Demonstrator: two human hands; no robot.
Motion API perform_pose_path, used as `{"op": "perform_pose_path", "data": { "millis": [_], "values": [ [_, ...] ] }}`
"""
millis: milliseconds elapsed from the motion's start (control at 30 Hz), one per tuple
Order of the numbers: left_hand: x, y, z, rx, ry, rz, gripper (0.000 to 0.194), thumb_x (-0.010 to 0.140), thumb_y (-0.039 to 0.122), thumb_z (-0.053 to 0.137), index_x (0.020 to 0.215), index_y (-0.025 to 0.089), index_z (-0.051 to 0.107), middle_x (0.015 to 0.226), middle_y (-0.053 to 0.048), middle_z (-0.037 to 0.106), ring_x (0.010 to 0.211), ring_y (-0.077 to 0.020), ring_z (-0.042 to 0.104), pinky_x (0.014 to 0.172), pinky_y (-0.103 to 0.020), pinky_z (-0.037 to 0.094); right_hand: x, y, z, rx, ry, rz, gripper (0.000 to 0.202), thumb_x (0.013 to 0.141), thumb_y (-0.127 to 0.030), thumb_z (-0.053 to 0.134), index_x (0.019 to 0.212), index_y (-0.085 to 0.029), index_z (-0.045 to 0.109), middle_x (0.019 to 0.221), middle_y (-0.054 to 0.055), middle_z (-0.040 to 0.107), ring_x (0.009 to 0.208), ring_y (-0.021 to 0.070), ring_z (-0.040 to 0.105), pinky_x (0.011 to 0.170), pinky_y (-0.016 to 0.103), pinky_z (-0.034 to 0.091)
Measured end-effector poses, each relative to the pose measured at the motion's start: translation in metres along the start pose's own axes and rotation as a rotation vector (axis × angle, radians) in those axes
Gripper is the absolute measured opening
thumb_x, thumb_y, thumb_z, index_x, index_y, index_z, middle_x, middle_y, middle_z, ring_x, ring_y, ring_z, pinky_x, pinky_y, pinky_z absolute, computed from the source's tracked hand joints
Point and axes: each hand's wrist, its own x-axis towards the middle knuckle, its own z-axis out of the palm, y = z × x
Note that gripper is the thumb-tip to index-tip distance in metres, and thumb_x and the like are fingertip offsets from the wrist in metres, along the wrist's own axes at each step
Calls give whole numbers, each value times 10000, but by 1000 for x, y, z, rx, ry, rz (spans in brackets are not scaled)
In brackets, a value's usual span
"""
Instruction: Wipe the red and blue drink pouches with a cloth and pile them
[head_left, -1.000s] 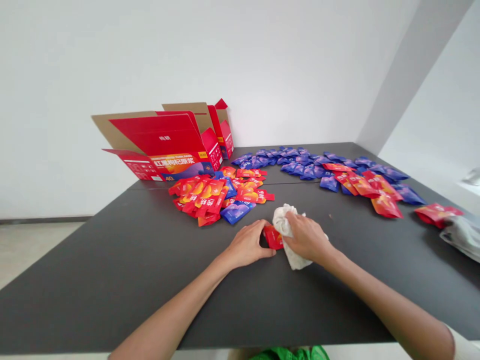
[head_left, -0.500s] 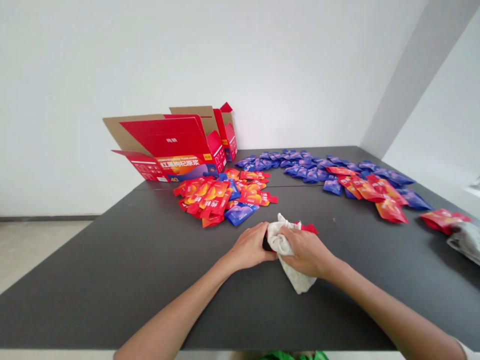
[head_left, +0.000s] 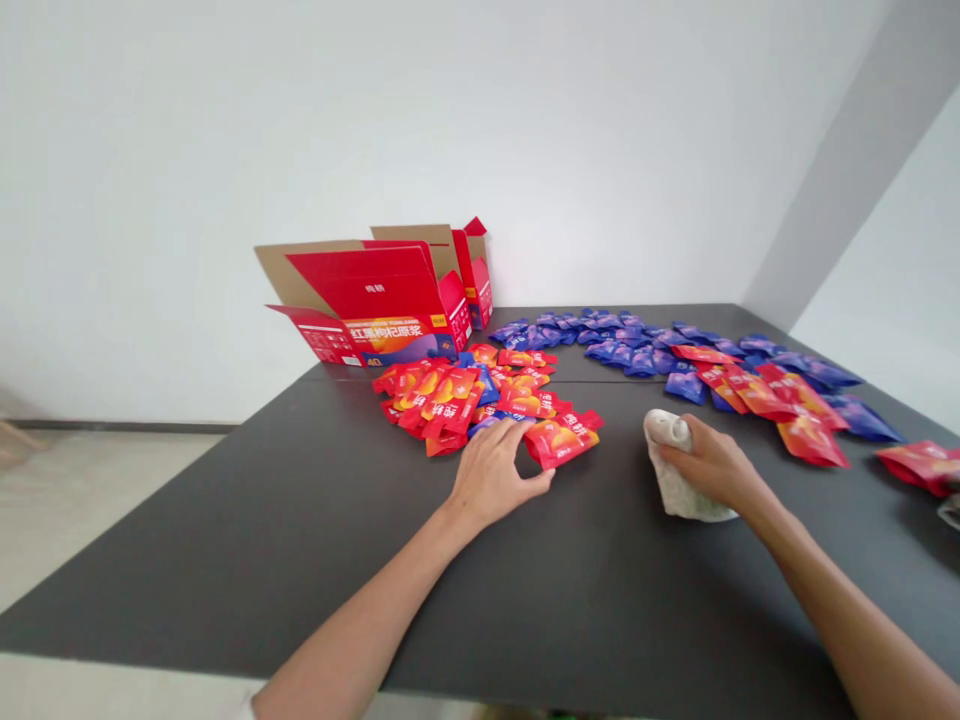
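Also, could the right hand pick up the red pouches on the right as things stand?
Probably not cleanly: the right hand grips a pale cloth, though nothing visible stands between it and the red pouches.

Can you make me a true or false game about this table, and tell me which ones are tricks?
1. The right hand grips a whitish cloth. True.
2. Every packet here is blue. False: blue packets and red packets both lie on the tabletop.
3. The left hand holds a red packet. True.
4. The tabletop is bright yellow. False: it is dark grey.
5. A red box stands open. True.
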Motion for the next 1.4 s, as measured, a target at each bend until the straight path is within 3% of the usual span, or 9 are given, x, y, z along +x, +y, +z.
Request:
{"op": "perform_pose_path", "data": {
  "millis": [200, 367, 500, 667, 867, 1000, 1167, 1300, 1400],
  "values": [
    [11, -47, -17, 190, 292, -295, 593, 752, 503, 526, 1207, 129, 454, 1173, -146, 524, 1134, -303, 448, 979, -418, 335, -2, -3, 7, 4, -28, -66, 296, 753, -441, 499, 942, -213, 503, 811, 50, 618, 701, 185, 570, 561, 235, 281],
    [10, -82, -13, 374, 325, -506, 682, 783, 521, 463, 1293, 80, 359, 1253, -215, 430, 1169, -357, 390, 946, -485, 329, -5, -5, 11, -27, -61, -136, 330, 767, -438, 481, 1010, -215, 486, 812, 58, 623, 738, 204, 589, 569, 237, 286],
    [7, -86, -1, 381, 258, -442, 739, 798, 546, 437, 1375, 128, 244, 1363, -200, 313, 1250, -343, 306, 986, -486, 286, -8, -7, 10, -52, -74, -154, 330, 771, -426, 470, 1020, -210, 482, 842, 67, 627, 759, 214, 598, 575, 245, 298],
    [11, -83, 12, 397, 119, -361, 636, 827, 555, 394, 1375, 259, 269, 1426, -137, 249, 1296, -326, 254, 1003, -510, 260, -8, -3, 7, -120, -102, -142, 365, 753, -384, 488, 1063, -191, 488, 922, 100, 627, 841, 241, 600, 614, 265, 330],
    [14, -75, 13, 476, 241, -357, 607, 851, 511, 377, 1358, 181, 325, 1435, -182, 220, 1309, -339, 227, 1017, -548, 221, -4, 27, 2, -231, -27, 110, 409, 765, -468, 437, 1020, -161, 525, 940, 142, 604, 862, 298, 586, 653, 349, 385],
    [16, -58, 11, 457, 293, -252, 623, 861, 488, 370, 1382, 161, 270, 1449, -167, 213, 1332, -319, 183, 1041, -546, 181, 5, 46, 2, -169, 53, -5, 612, 688, -618, 496, 1110, -175, 506, 1063, 147, 545, 991, 319, 526, 770, 412, 391],
    [15, -45, 21, 383, 203, -137, 631, 864, 484, 365, 1385, 146, 252, 1439, -152, 258, 1327, -294, 212, 1048, -511, 208, 55, 57, -11, -70, 151, -203, 565, 785, -569, 411, 1162, -153, 477, 1105, 138, 540, 1037, 263, 507, 849, 346, 383],
    [11, -52, 30, 392, 137, -109, 578, 862, 471, 380, 1354, 172, 321, 1434, -138, 280, 1322, -290, 227, 1045, -518, 212, 108, 77, -19, -244, 300, -22, 576, 820, -489, 383, 1268, -126, 390, 1238, 176, 454, 1131, 313, 430, 876, 403, 366],
    [9, -62, 32, 405, 92, -92, 535, 854, 461, 403, 1316, 192, 388, 1406, -137, 333, 1303, -297, 271, 1037, -525, 222, 133, 98, -12, -344, 232, 96, 634, 815, -508, 402, 1330, -145, 332, 1293, 179, 407, 1187, 347, 366, 884, 454, 351]
  ]
}}
